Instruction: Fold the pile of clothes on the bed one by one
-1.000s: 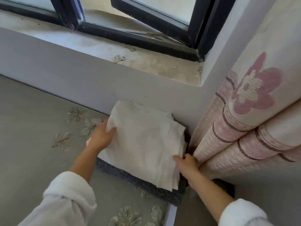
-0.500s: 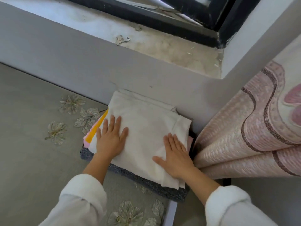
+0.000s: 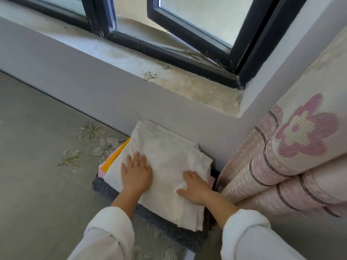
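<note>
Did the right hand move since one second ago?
Yes. The right hand left the edge of the white cloth beside the curtain and went leftward onto its top, now flat.

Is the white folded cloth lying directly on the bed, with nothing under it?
No, the white folded cloth lies on top of a stack: an orange cloth, a pink cloth and a dark grey cloth show beneath it.

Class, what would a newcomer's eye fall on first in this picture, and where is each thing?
The left hand and right hand press flat on a folded white cloth topping a stack. A pink-flowered curtain hangs to the right, and a dark-framed window stands ajar above.
</note>
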Motion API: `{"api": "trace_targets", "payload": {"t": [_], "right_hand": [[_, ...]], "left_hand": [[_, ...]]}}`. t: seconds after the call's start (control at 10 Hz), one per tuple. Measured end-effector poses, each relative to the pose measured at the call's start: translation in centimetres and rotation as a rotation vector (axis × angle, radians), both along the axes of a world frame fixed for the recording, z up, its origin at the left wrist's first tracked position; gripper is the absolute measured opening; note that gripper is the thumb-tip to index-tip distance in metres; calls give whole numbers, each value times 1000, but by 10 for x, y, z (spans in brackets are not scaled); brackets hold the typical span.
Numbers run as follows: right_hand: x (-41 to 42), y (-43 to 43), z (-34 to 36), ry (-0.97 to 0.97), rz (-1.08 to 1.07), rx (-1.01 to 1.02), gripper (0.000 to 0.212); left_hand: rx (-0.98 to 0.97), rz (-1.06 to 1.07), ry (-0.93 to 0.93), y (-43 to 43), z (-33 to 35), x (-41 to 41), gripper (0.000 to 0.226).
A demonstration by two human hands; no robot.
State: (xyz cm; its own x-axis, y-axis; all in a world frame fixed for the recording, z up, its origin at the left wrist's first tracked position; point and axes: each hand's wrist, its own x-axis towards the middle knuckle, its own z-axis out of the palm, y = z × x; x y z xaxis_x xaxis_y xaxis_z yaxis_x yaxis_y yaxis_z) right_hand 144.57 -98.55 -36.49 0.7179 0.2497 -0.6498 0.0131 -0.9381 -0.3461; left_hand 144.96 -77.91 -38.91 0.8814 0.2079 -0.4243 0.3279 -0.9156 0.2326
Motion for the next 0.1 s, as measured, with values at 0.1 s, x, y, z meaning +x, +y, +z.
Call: {"api": "trace_targets", "payload": {"t": [0.1], "right_hand": [[-1,-3,26,-113,-144,186,74]], "left_hand": [[-78,9,-30,-20,5,-28,57]]}}
